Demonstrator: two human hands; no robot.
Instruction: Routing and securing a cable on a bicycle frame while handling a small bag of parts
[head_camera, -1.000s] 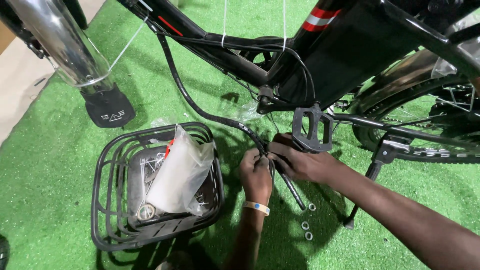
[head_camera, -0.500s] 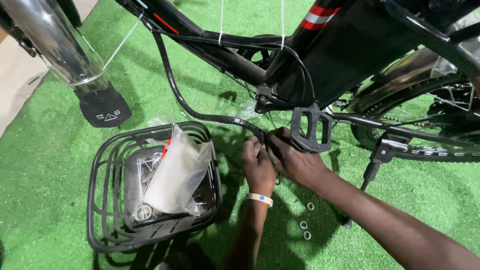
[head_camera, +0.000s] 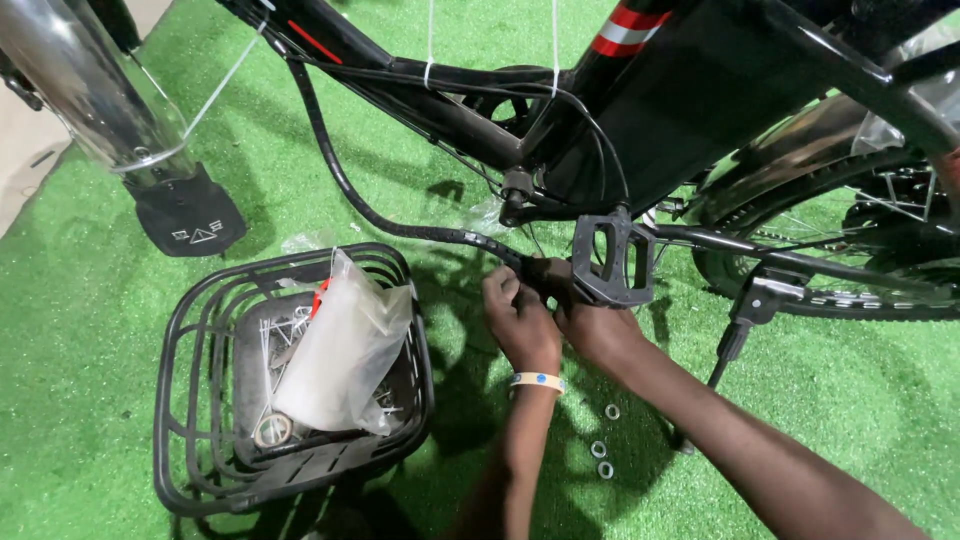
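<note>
A black bicycle frame (head_camera: 690, 110) stands over green artificial turf. My left hand (head_camera: 520, 320), with a pale wristband, and my right hand (head_camera: 590, 325) meet just below the black pedal (head_camera: 612, 262). Both hands close around the end of a thick black hose-like cable (head_camera: 400, 225) that curves down from the frame. The fingertips are hidden behind the pedal and each other.
A black wire basket (head_camera: 200, 330) lies on the turf at the left, holding a clear plastic bag (head_camera: 345, 345) and small parts. Three small washers (head_camera: 603, 445) lie on the turf by my right forearm. The kickstand (head_camera: 745, 320), rear wheel (head_camera: 860, 250) and a chrome mudguard (head_camera: 90, 90) are near.
My hands have shifted slightly up and left toward the pedal, staying together on the cable end. The view has moved closer.
</note>
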